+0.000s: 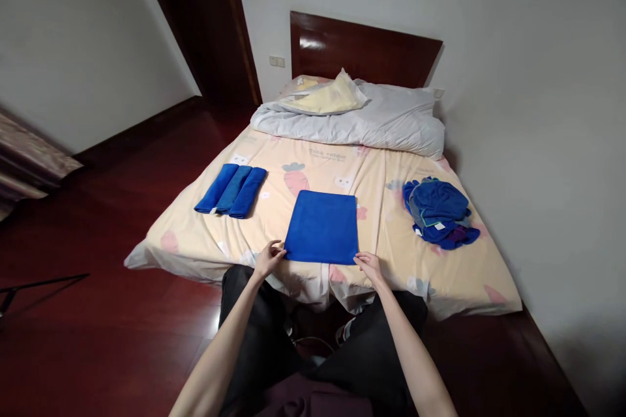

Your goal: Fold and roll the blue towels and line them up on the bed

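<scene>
A blue towel lies flat as a rectangle on the bed in front of me. My left hand pinches its near left corner between thumb and fingers. At the near right corner, my right hand grips the towel's edge the same way. Off to the left, three rolled blue towels lie side by side, with a small white tag at the near end. A crumpled heap of blue towels rests on the right, with white tags and a bit of purple showing.
The bed sheet is cream with carrot and cat prints. A grey quilt and a pale yellow pillow are bunched before the dark wooden headboard. A wall runs along the right. A thin black stand leg juts in at left.
</scene>
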A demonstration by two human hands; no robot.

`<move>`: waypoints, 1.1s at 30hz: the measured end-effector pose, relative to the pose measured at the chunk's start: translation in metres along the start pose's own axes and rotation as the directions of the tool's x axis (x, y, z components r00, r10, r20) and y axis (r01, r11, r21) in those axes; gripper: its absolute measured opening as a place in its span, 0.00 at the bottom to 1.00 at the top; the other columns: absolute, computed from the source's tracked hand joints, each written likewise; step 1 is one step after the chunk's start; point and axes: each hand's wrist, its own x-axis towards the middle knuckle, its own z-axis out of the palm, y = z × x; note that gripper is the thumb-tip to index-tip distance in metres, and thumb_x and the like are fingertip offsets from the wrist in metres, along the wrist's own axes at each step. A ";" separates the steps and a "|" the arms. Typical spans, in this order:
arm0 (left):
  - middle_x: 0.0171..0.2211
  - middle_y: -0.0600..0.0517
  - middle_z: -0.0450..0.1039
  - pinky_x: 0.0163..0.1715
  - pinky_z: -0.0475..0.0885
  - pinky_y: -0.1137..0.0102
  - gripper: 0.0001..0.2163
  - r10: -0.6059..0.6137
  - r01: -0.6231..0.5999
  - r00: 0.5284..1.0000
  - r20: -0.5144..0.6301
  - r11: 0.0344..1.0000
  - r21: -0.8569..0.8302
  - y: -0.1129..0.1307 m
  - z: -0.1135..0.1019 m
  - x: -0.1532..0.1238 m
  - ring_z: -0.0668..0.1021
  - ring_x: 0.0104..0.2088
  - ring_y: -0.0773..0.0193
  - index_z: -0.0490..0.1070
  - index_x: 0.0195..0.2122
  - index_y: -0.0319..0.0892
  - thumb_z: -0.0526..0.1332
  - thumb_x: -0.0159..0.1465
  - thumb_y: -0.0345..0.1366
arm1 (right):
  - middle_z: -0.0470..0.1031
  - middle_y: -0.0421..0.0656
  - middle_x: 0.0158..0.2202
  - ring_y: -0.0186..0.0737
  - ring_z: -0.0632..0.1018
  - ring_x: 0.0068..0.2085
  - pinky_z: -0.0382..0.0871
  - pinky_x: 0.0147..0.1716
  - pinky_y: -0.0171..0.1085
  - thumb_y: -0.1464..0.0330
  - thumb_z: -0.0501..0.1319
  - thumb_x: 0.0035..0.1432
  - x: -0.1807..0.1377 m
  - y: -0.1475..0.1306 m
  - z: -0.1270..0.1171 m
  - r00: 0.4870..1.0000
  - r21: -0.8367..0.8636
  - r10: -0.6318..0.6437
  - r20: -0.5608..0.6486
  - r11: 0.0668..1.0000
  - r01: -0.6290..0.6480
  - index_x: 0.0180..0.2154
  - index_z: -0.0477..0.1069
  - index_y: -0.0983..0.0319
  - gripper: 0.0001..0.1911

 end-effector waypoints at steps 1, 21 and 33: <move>0.32 0.48 0.81 0.43 0.74 0.60 0.30 0.000 0.000 1.000 -0.023 1.000 -0.015 0.001 0.001 0.002 0.83 0.39 0.50 0.72 0.46 0.44 0.72 0.45 0.55 | 0.78 0.42 0.24 0.37 0.73 0.24 0.63 0.23 0.34 0.59 0.74 0.37 0.000 -0.001 0.000 0.999 0.014 0.022 -0.028 1.000 -0.022 0.28 0.76 0.61 0.16; 0.30 0.49 0.83 0.38 0.76 0.65 0.24 -0.106 0.083 0.990 0.093 0.971 0.225 0.000 -0.016 -0.006 0.84 0.37 0.51 0.76 0.37 0.43 0.72 0.45 0.53 | 0.73 0.37 0.22 0.30 0.66 0.24 0.55 0.22 0.30 0.58 0.75 0.31 -0.005 0.021 -0.011 0.983 -0.022 0.181 -0.009 0.983 -0.181 0.27 0.71 0.62 0.22; 0.31 0.47 0.83 0.43 0.74 0.63 0.28 -0.147 0.099 0.955 0.257 0.977 0.190 -0.029 -0.036 -0.013 0.84 0.40 0.49 0.75 0.33 0.42 0.73 0.39 0.58 | 0.65 0.32 0.18 0.25 0.59 0.20 0.49 0.19 0.29 0.56 0.77 0.28 -0.027 0.032 -0.026 0.971 0.015 0.225 0.085 0.974 -0.227 0.23 0.65 0.60 0.26</move>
